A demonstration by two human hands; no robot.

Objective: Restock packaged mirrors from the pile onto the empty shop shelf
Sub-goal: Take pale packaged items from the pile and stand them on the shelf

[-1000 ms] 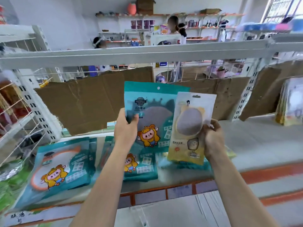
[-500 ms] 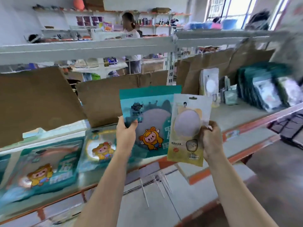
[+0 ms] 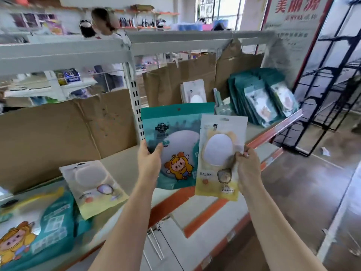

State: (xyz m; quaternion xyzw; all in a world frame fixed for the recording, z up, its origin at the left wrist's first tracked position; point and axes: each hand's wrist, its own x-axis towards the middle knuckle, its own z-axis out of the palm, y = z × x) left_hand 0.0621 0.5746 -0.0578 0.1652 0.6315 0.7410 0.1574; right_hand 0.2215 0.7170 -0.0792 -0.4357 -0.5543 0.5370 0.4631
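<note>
The left hand grasps a teal packet at its lower left side, with the thumb on the front and the other fingers behind it. The right hand pinches a yellow packet at its right edge, with the fingers curled round that edge. Both packets are held upright in the air, above the front edge of the shelf. A round mirror shows through each packet. The yellow packet covers the right edge of the teal packet, and I cannot tell if the two are touching.

On the left part of the shelf lies the pile of teal packets with a cartoon figure on them. One flat yellow packet lies on the shelf with its near end resting on this pile. At the right end of the shelf, a row of teal packets stands tilted. Near the middle of the shelf, some pale packets lean against the brown cardboard, which stands along the back of the shelf.
</note>
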